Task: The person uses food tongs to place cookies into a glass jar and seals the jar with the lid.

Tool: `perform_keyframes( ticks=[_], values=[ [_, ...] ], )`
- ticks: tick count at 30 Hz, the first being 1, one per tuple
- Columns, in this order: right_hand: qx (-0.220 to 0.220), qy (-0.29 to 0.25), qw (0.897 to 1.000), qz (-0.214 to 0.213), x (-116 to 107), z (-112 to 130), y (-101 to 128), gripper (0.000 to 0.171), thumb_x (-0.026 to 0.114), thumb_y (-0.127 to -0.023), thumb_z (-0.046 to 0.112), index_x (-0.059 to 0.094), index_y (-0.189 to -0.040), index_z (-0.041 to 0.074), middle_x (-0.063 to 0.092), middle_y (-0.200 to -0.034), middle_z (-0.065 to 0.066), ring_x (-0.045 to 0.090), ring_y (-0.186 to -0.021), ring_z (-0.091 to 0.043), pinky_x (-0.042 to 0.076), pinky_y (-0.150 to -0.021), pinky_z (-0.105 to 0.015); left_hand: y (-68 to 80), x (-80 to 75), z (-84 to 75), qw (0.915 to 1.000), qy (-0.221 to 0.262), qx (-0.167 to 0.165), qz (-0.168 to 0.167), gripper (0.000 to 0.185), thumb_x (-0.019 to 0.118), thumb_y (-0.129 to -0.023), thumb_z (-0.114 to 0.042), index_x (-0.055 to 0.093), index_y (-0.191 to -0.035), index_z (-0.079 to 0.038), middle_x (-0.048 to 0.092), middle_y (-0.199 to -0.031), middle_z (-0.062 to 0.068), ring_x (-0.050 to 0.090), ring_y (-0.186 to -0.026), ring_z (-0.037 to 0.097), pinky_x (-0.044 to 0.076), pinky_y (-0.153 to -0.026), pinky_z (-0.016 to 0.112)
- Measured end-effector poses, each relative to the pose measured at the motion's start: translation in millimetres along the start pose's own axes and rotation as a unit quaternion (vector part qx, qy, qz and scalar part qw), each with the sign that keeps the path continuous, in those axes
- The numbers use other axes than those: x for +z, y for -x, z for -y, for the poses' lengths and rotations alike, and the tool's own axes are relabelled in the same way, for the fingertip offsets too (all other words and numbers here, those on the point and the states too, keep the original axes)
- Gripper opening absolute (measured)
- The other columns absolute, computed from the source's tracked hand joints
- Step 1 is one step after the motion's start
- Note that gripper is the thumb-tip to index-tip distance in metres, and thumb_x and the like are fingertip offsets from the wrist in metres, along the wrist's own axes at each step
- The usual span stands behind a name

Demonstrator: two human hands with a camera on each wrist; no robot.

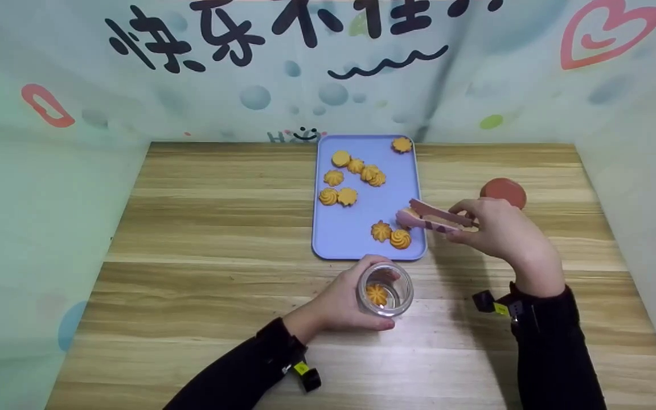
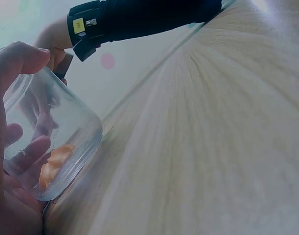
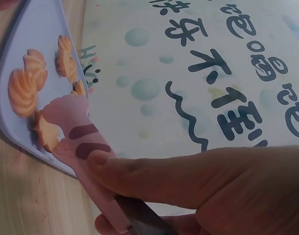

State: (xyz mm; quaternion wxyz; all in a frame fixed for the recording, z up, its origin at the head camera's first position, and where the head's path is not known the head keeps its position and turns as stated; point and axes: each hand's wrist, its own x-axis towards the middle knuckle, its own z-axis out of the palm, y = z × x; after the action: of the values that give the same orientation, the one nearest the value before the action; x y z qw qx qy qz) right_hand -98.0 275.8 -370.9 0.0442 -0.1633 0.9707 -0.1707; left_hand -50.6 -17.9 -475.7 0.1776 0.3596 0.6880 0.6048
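My left hand (image 1: 344, 300) grips a clear glass jar (image 1: 385, 289) standing on the wooden table just in front of a blue tray (image 1: 362, 228). One orange cookie (image 1: 376, 294) lies in the jar. My right hand (image 1: 496, 228) pinches pink tongs (image 1: 433, 219) whose tips reach over the tray's right edge, and a cookie (image 3: 45, 131) sits at the tongs' paw-shaped tip (image 3: 66, 115). Several more cookies lie on the tray; two (image 1: 390, 234) are near its front edge. In the left wrist view my fingers wrap the jar (image 2: 56, 132) with the cookie (image 2: 54, 161) inside.
A red round lid (image 1: 503, 191) lies on the table behind my right hand. Printed cloth walls close in the table at the back and both sides. Bare wood (image 1: 208, 228) stretches to the left of the tray.
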Motion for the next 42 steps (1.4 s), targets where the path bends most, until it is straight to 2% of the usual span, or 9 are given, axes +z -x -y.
perform_keyframes(
  ticks=[4,13,18,25,32,42],
  values=[
    [0.007,0.007,1.0,0.002,4,3,-3,0.035,0.076,-0.078,0.034,0.069,-0.106,0.015,0.071,-0.084,-0.004,0.061,-0.072,-0.019,0.048,-0.062,-0.035,-0.9,2.8,18.4,1.0,-0.004,0.001,-0.008,0.088,0.088,-0.061,-0.036,0.037,-0.132,-0.03,0.058,-0.124,-0.007,0.056,-0.12,0.018,0.042,-0.109,0.034],
    [0.022,0.016,1.0,0.01,9,5,-5,0.033,0.077,-0.077,0.035,0.07,-0.104,0.018,0.07,-0.082,-0.002,0.06,-0.07,-0.018,0.045,-0.058,-0.032,-0.4,2.8,18.9,1.0,0.001,0.004,-0.008,0.086,0.088,-0.062,-0.035,0.038,-0.132,-0.029,0.057,-0.125,-0.008,0.055,-0.12,0.016,0.043,-0.108,0.036],
    [0.023,0.022,0.999,0.005,8,7,-5,0.03,0.078,-0.076,0.035,0.072,-0.101,0.02,0.071,-0.085,0.001,0.063,-0.073,-0.017,0.048,-0.061,-0.035,-0.6,3.0,18.6,0.9999,0.0,0.008,-0.008,0.086,0.088,-0.062,-0.035,0.038,-0.132,-0.028,0.058,-0.124,-0.008,0.056,-0.12,0.017,0.043,-0.108,0.037],
    [0.001,0.047,0.999,-0.011,5,10,-4,0.025,0.077,-0.078,0.033,0.072,-0.099,0.021,0.069,-0.081,0.003,0.058,-0.067,-0.013,0.043,-0.056,-0.03,-0.6,2.3,18.9,1.0,0.003,0.006,-0.006,0.088,0.088,-0.062,-0.035,0.037,-0.133,-0.029,0.058,-0.126,-0.003,0.055,-0.121,0.02,0.041,-0.11,0.037],
    [-0.009,0.052,0.999,-0.001,5,12,-1,0.024,0.076,-0.08,0.031,0.071,-0.101,0.022,0.069,-0.081,0.003,0.059,-0.067,-0.012,0.042,-0.054,-0.028,-0.3,2.3,19.7,1.0,-0.002,0.0,-0.008,0.088,0.088,-0.061,-0.037,0.037,-0.133,-0.03,0.058,-0.125,-0.005,0.056,-0.12,0.019,0.041,-0.11,0.035],
    [-0.036,0.043,0.997,-0.047,3,12,-2,0.022,0.069,-0.086,0.032,0.069,-0.098,0.014,0.066,-0.083,-0.001,0.057,-0.071,-0.015,0.046,-0.062,-0.034,-1.0,2.7,19.8,1.0,-0.005,0.004,-0.006,0.088,0.088,-0.061,-0.037,0.037,-0.132,-0.029,0.058,-0.126,0.002,0.055,-0.12,0.021,0.041,-0.109,0.035]
  ],
)
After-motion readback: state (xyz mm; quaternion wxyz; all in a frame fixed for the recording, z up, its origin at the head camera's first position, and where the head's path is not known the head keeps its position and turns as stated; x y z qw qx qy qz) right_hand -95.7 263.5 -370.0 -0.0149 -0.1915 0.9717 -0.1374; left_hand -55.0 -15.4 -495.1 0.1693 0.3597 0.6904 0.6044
